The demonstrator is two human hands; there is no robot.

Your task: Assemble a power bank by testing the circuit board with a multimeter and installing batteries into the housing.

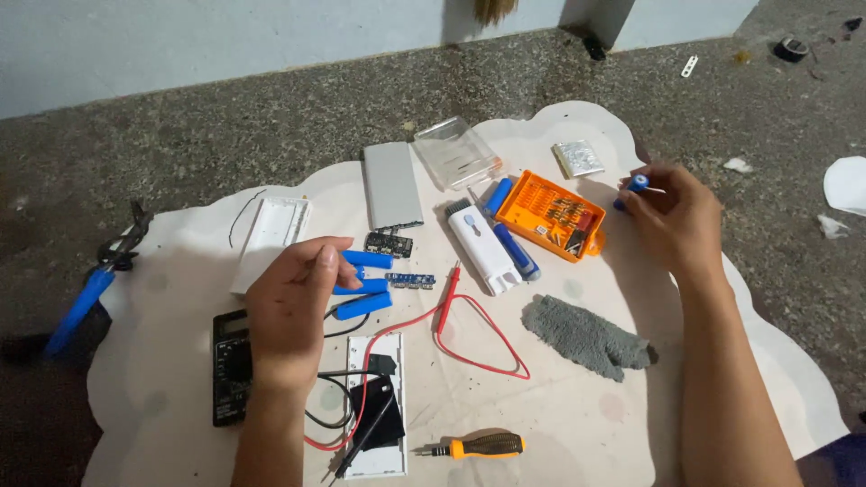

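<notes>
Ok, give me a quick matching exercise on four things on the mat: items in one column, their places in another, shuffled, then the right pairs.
Items:
1. orange bit case
2. grey cloth
3. screwdriver with the orange and black handle
4. black multimeter

Places:
A. under the left hand, at the mat's left side
B. near edge of the mat, lying flat
C. beside the right hand, lid open
D. between the red lead loop and the right forearm

Pairs: 1-C, 2-D, 3-B, 4-A
</notes>
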